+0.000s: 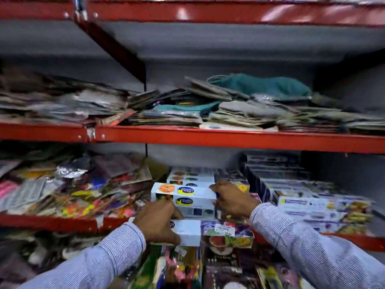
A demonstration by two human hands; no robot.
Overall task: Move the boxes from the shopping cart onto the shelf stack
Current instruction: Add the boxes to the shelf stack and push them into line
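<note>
On the far left, loose colourful packets lie in a heap on the lower shelf, apart from the work. The left hand is next: it lies over the left end of a long white box that sits at the front edge, fingers curled on its top and thumb low at the front face, so it is holding this box. Just above and behind, a second white box lies on top of the stack of boxes. The right hand grips its right end, fingers wrapped over the top edge. Further right stand other flat boxes.

I judge the step to be the placing itself: boxes are arriving on the stack. The cart is not clearly in view. The next move probably needs both boxes pushed back level and square, then both hands opened.
</note>
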